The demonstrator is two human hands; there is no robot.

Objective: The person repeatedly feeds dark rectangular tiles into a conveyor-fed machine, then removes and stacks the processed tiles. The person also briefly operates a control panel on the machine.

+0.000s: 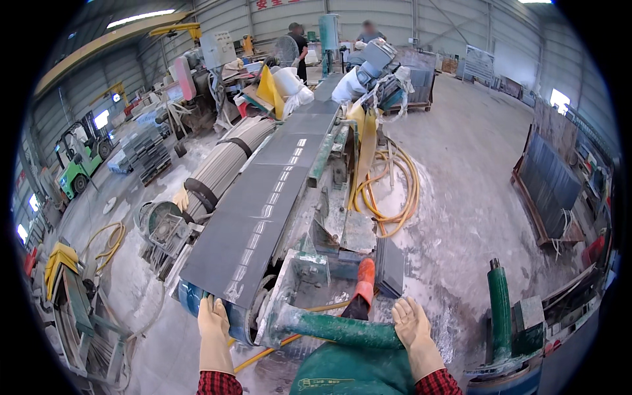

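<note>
The near grey slab (pixel 214 257) lies flat just ahead of the left hand (pixel 213 317), which is at its near edge and much closer to it than the right hand (pixel 412 322). From the left hand, the row of slabs runs away forward, leaning slightly right. The left hand's fingers are held together; whether they pinch the edge, I cannot tell. Below the slab, beside that hand, is the conveyor's blue end (pixel 238 324). The right hand, fingers together and slightly bent, rests at the end of a green pipe (pixel 349 332); its grip is unclear. An orange handle (pixel 365 280) stands forward-left of it.
</note>
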